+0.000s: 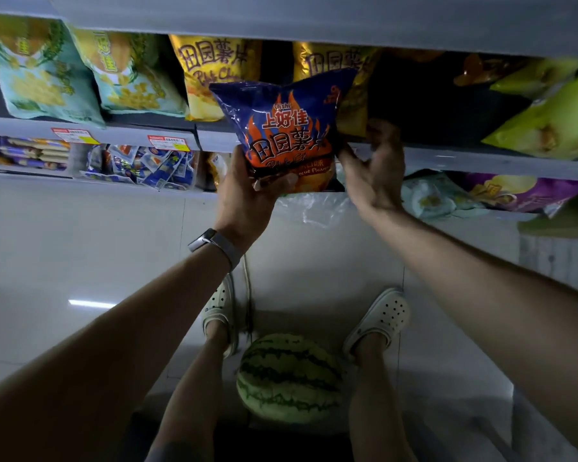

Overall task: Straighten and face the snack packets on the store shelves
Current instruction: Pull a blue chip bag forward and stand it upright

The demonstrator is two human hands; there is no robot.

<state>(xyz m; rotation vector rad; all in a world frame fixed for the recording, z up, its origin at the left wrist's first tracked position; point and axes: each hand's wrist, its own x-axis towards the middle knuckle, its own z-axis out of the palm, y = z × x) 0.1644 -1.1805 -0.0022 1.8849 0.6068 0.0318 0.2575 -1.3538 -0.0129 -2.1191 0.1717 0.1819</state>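
Left hand (pixel 247 198) grips glossy blue flame-printed crisp packet (pixel 287 128) at its bottom; right hand (pixel 376 171) curled beside it, grasp unclear.

1. Teal packets (pixel 44 75): two, side by side.
2. Yellow chip packets (pixel 211 78): two (the second is half hidden behind the blue one).
3. Blue flame-printed packet (pixel 281 128): one.
4. Lime-green packets (pixel 548 121): at least two (the heap there is too dark to count further).
5. Purple packet (pixel 514 191): one.
6. Small blue-and-white sachets (pixel 147 165): a jumbled heap, too many and too blurred to count.
7. Red-and-yellow price tags (pixel 74 135): two.
8. Shelf boards (pixel 124 136): three in view, one above another.
9. Watermelon (pixel 289 378): one.
10. White clogs (pixel 381 318): two, one on each foot.
11. Wristwatch (pixel 214 245): one.
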